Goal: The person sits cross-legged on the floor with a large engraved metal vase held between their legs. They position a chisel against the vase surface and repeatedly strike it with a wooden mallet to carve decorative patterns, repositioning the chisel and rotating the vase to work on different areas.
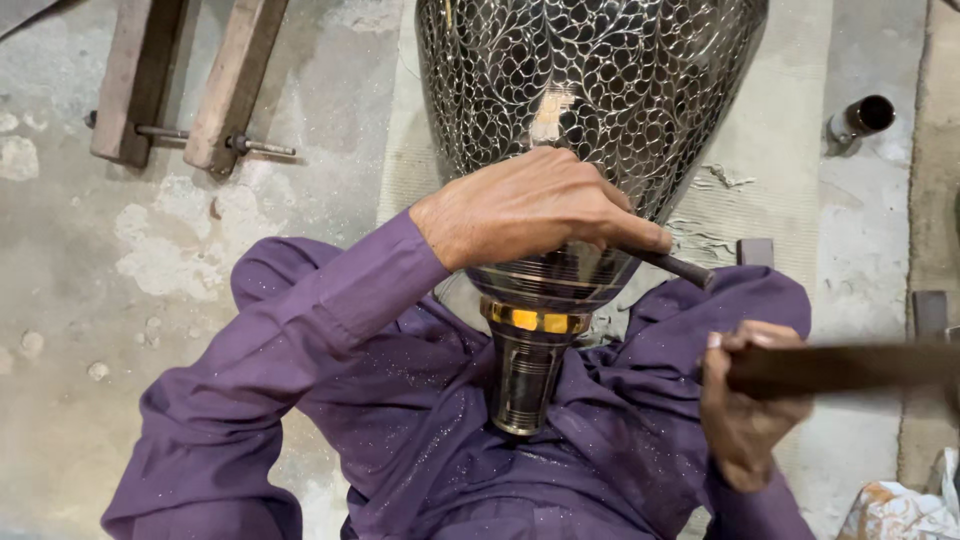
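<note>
A large engraved metal vase (590, 90), dark with a fine silver leaf pattern, lies across my lap with its narrow brass-banded foot (528, 360) pointing toward me. My left hand (530, 205) rests on the lower body of the vase and is closed around a thin dark metal chisel (680, 266), whose tip is hidden under my fingers. My right hand (745, 400) grips the blurred wooden handle of a hammer (850, 367) that runs out to the right edge. Purple sleeves and trousers (380, 400) fill the lower part of the view.
A wooden clamp frame with a metal rod (190, 90) lies on the concrete floor at the top left. A short metal tube (862, 117) lies at the top right. A pale woven mat (780, 150) sits under the vase. Crumpled patterned cloth (900, 510) shows at the bottom right.
</note>
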Motion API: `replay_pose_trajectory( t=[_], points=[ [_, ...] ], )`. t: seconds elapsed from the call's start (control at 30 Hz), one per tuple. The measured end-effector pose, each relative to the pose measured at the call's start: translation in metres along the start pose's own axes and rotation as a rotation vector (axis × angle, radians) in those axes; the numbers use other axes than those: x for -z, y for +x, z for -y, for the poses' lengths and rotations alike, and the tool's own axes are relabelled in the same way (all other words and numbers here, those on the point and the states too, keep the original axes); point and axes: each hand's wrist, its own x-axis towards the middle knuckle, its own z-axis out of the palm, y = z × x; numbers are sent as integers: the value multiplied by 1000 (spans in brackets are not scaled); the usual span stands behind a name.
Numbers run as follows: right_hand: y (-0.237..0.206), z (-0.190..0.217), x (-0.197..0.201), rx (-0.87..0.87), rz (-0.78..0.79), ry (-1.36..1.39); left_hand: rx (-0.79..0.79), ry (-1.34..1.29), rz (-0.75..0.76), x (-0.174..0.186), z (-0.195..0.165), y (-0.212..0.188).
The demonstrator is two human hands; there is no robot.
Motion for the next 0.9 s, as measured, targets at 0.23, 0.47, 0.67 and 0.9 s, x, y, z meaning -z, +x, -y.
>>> replay_pose_trajectory(
  t=[0.23, 0.47, 0.67, 0.9],
  points=[
    [5, -5, 7, 67, -1, -259, 21, 9, -33, -9, 4, -8],
    [7, -16, 34, 73, 114, -344, 98, -83, -88, -17, 9, -16],
    [35, -2, 36, 74, 134, -293, 123, -107, -167, -23, 10, -23],
    [59, 24, 37, 135, 265, -666, 161, -171, -313, -42, 10, -31]
  ],
)
